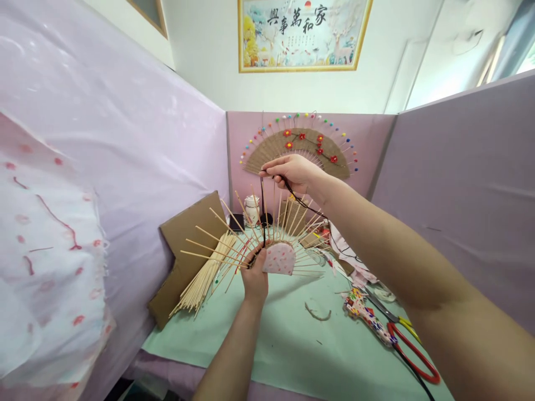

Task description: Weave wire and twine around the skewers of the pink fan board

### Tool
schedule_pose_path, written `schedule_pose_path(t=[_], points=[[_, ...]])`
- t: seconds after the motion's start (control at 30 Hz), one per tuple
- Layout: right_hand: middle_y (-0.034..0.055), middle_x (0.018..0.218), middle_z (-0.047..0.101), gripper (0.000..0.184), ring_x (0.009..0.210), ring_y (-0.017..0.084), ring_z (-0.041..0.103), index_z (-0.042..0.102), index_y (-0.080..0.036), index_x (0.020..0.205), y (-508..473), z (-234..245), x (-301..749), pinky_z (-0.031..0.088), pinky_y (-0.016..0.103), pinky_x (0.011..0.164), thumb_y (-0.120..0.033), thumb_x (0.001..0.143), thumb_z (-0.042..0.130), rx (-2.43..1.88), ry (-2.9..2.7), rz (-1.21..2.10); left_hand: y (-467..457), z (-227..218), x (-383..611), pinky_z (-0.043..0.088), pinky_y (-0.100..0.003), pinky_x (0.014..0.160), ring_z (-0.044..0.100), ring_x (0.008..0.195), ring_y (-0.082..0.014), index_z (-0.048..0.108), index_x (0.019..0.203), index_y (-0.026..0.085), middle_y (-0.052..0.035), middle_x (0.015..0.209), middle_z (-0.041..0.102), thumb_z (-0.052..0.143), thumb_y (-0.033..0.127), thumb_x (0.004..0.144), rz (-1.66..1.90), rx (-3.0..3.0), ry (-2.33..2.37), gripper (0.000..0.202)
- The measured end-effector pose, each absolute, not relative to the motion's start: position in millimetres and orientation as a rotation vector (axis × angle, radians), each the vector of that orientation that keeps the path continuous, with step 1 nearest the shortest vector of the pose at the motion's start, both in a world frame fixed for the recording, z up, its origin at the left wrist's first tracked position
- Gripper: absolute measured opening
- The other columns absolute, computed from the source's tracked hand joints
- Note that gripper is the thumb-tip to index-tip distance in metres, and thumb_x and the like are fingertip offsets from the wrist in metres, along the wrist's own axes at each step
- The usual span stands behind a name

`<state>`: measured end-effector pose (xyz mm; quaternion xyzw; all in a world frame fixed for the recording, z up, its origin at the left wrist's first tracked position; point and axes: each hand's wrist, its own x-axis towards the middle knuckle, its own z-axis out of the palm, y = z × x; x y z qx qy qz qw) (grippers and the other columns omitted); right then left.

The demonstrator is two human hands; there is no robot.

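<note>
My left hand (pixel 256 274) is closed around the base of a half-round stick fan (pixel 279 259), whose centre is covered in pink spotted cloth. Thin wooden sticks spread out from it like rays. Above the fan, my right hand (pixel 292 171) pinches a dark cord (pixel 262 200) between thumb and fingers. One length of the cord runs straight down to the fan near my left thumb. Its loose part trails from my right palm along the forearm towards the table's right side.
A bundle of sticks (pixel 204 275) lies beside brown cardboard (pixel 194 223) on the left. Red-handled scissors (pixel 413 351) and a patterned glue gun (pixel 370 317) lie at right. A finished fan with red flowers (pixel 267 153) hangs on the back panel. A white jar (pixel 252 210) stands behind.
</note>
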<state>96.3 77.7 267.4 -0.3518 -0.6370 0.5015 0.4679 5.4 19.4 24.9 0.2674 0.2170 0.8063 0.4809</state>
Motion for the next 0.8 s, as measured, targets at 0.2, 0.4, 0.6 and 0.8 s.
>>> schedule_pose_path(t=[0.2, 0.4, 0.6, 0.8], points=[[0.0094, 0.074, 0.071, 0.011, 0.038, -0.001, 0.040, 0.063, -0.009, 0.077, 73.0, 249.2, 138.6, 0.030, 0.010, 0.033, -0.001, 0.072, 0.069, -0.813, -1.490, 1.208, 22.0, 23.8, 5.7, 0.052, -0.030, 0.079, 0.069, 0.083, -0.0178, 0.074, 0.087, 0.020, -0.0055, 0.090, 0.075, 0.078, 0.029, 0.063, 2.015, 0.622, 0.567, 0.026], [0.0051, 0.060, 0.067, 0.017, 0.035, 0.000, 0.034, 0.061, -0.011, 0.066, 85.0, 241.8, 164.2, 0.020, 0.013, 0.032, -0.006, 0.064, 0.077, -0.862, -1.524, 1.054, 23.4, 22.7, 6.1, 0.053, -0.029, 0.078, 0.068, 0.082, -0.0159, 0.074, 0.085, 0.020, -0.0042, 0.088, 0.075, 0.078, 0.027, 0.063, 1.997, 0.598, 0.495, 0.023], [0.0017, 0.062, 0.065, 0.012, 0.038, 0.002, 0.036, 0.066, -0.011, 0.073, 90.1, 253.2, 150.9, 0.027, 0.018, 0.035, -0.008, 0.067, 0.074, -0.930, -1.624, 0.716, 22.5, 21.6, 7.9, 0.051, -0.032, 0.082, 0.069, 0.085, -0.0180, 0.074, 0.089, 0.020, -0.0065, 0.088, 0.075, 0.078, 0.028, 0.064, 1.985, 0.661, 0.516, 0.026], [-0.0018, 0.055, 0.059, 0.011, 0.038, 0.003, 0.035, 0.064, -0.012, 0.070, 100.3, 256.1, 139.4, 0.027, 0.019, 0.036, -0.006, 0.066, 0.072, -0.990, -1.688, 0.643, 21.8, 20.8, 9.2, 0.051, -0.035, 0.083, 0.070, 0.084, -0.0198, 0.074, 0.088, 0.020, -0.0070, 0.087, 0.075, 0.077, 0.029, 0.064, 1.977, 0.675, 0.523, 0.026]])
